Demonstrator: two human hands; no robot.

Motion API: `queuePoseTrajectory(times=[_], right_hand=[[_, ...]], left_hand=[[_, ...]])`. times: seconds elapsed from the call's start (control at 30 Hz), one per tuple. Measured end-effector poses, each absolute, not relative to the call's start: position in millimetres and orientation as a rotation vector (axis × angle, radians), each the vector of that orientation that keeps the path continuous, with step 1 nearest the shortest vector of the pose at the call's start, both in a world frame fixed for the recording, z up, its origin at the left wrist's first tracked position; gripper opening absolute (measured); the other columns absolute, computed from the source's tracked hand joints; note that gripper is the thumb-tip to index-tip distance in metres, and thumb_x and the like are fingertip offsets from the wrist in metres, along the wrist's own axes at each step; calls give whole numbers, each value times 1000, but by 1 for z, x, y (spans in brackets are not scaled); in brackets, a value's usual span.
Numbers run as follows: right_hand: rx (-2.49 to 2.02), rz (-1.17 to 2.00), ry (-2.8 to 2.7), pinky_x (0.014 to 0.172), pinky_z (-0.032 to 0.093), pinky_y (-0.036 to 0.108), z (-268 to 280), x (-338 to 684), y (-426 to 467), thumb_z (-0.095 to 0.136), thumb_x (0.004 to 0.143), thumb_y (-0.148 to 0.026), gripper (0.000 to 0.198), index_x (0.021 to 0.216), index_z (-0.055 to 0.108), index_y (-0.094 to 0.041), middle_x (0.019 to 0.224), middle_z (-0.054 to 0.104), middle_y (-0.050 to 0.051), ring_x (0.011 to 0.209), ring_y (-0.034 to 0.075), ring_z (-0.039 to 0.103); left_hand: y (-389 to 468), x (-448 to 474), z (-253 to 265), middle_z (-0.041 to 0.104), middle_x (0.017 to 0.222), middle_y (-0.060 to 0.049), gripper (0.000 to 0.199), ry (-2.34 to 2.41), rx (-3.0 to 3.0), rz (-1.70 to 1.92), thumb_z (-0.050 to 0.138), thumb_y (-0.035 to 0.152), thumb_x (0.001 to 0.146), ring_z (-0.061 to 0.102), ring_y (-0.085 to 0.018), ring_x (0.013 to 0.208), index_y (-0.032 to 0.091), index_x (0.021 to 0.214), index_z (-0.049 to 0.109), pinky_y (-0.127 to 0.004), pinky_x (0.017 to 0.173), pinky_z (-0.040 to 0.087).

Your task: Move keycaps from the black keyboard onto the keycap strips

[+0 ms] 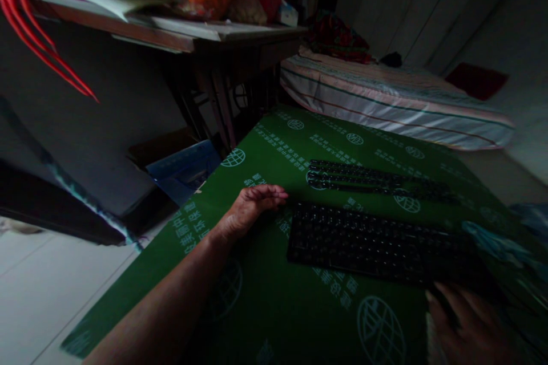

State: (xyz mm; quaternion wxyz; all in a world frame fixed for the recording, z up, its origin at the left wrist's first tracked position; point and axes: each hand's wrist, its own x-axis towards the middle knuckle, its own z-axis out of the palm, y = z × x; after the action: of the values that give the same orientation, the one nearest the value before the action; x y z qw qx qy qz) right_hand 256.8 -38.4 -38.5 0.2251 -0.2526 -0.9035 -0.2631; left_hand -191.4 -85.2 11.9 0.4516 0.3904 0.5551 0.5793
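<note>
Your left hand (259,199), fingers bunched, just beside keyboard (363,240) on tabletop (299,313); right hand (471,319) at its near edge; can't tell either grip. Dark pieces (342,169) rowed beyond, probably to keep order.

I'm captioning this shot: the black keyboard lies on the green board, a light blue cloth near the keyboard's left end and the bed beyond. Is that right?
Not quite: the head view shows the light blue cloth near the right end of the black keyboard, not the left. The keyboard does lie on the green board, with the bed beyond.
</note>
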Motion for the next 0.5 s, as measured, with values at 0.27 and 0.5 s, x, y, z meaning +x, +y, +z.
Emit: queuePoseTrajectory(times=[0.27,0.5], right_hand=[[-606,-753,-2559,71,47,37,-22,261,-35,45,81,-11,27,82,69,-24,90,68,6,82,23,61],[-992,-441,-2334,71,51,33,23,227,-31,45,88,-38,28,100,64,-21,97,68,6,82,20,65]], left_hand=[[-85,-191,10,71,95,-7,29,1328,935,1451,74,26,66,64,-17,81,16,93,69,-28,72,50],[-83,-192,10,71,95,-8,30,1273,908,1460,75,26,64,64,-18,82,15,91,69,-28,71,49]])
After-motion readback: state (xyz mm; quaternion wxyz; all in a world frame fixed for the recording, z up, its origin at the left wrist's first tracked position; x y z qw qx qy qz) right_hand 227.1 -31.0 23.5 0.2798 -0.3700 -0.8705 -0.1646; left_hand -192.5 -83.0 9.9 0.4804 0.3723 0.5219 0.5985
